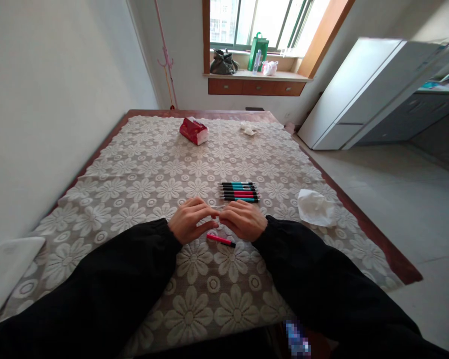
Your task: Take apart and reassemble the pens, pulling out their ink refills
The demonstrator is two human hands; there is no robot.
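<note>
Standing by the table (407, 273): left hand (194, 219) and right hand (243, 219) nearly meet, fingers curled, palms down. A thin pale rod (217, 206) seems to span their far side; I cannot tell whether either hand pinches it. 1 red-and-black pen piece (220, 241) lies on the tablecloth (189, 317), nearer the wearer; the row of pens (239, 192) sits just beyond the right hand.
Risk, judged: a slack grip could lose the rod against pale lace; a dragging sleeve (134, 271) could roll the loose piece.
Containers: red packet (193, 131), green bag (257, 52); contents of both undetermined.
</note>
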